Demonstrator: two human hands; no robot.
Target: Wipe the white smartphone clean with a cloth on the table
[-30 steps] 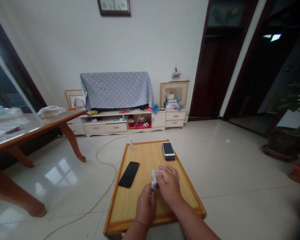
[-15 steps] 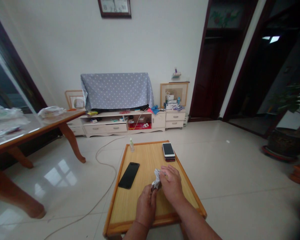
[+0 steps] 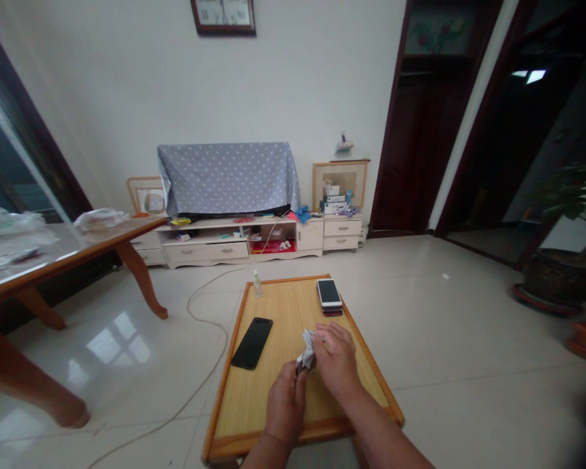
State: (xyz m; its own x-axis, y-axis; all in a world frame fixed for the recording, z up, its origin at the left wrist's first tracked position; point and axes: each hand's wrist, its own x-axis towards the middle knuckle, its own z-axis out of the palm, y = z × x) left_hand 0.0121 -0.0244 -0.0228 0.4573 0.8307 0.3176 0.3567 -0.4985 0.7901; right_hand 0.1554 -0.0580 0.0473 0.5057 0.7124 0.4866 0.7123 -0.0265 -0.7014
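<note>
Over the near half of the small wooden table (image 3: 234, 417), my left hand (image 3: 286, 397) is closed around a thin, shiny-edged phone (image 3: 300, 365), seen almost edge-on and largely hidden by my fingers. My right hand (image 3: 336, 358) pinches a crumpled white tissue (image 3: 307, 345) and presses it against the phone. A black phone (image 3: 252, 343) lies flat to the left of my hands. Beyond my right hand sits a stack of phones, topped by a white phone (image 3: 329, 293). Near the far left corner stands a small clear spray bottle (image 3: 257, 284).
A cable (image 3: 215, 358) runs across the tiled floor left of the table. A larger wooden table (image 3: 141, 238) with plastic bags stands at left. Against the wall is a white low cabinet (image 3: 209, 251) bearing a cloth-covered object (image 3: 229, 179). A potted plant (image 3: 557, 280) is at right.
The tissue has shifted very slightly in my right hand's fingers against the phone. Both hands otherwise keep nearly the same place, and the things on the table have not moved.
</note>
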